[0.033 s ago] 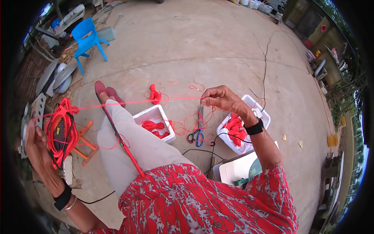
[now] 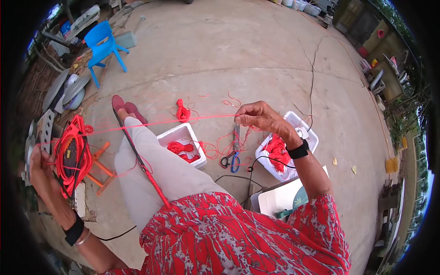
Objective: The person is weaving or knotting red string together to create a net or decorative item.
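A thin red cord [image 2: 183,120] stretches taut across the view between my two hands. My right hand [image 2: 262,115] pinches one end of this stretch above the scissors [image 2: 236,146]. At the far left, my left hand [image 2: 40,170] has its fingers closed round the other end, beside a large bundle of red cord with black strands [image 2: 73,151]. The left fingertips are partly blurred. Over my light trousers lies a thin dark rod with a red braided lower part [image 2: 153,181], its lower end against my shirt.
Skeins of red cord lie in a white foam box [image 2: 168,137] and a white bin [image 2: 311,137]. A red skein [image 2: 182,110] rests on the concrete. An orange frame [image 2: 101,176] stands at left, a blue chair [image 2: 101,48] farther off. Black cable runs near the bin.
My left hand has shifted slightly down, and the cord's left end has dropped with it. My right hand has barely moved.
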### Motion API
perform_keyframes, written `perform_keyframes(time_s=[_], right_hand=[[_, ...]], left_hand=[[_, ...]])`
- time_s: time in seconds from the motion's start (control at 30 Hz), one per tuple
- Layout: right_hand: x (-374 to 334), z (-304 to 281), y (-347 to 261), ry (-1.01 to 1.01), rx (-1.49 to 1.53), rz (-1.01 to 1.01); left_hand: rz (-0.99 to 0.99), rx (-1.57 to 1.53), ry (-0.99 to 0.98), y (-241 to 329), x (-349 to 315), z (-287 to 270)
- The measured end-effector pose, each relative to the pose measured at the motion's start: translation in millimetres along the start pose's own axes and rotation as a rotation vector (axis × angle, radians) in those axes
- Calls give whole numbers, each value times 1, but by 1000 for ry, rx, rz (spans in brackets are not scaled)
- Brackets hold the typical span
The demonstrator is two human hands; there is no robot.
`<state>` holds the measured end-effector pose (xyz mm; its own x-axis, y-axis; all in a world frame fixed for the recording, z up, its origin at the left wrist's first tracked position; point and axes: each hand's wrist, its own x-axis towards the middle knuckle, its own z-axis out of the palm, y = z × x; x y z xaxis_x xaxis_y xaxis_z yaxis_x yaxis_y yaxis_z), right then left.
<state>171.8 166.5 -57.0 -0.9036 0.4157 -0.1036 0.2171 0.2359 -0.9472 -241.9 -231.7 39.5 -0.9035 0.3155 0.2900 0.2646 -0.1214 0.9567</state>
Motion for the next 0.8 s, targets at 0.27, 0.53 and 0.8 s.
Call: perform_keyframes(time_s=[0.27,0.53,0.8], right_hand=[[6,46,-75,-166,-70,12],[-1,43,-81,-262,-5,-29],[-4,35,-39,-331,218,80]], left_hand=[[-28,-48,-718,2,-118,204],[-461,-83,-959,5,-113,192],[-271,0,-407,0,-45,69]])
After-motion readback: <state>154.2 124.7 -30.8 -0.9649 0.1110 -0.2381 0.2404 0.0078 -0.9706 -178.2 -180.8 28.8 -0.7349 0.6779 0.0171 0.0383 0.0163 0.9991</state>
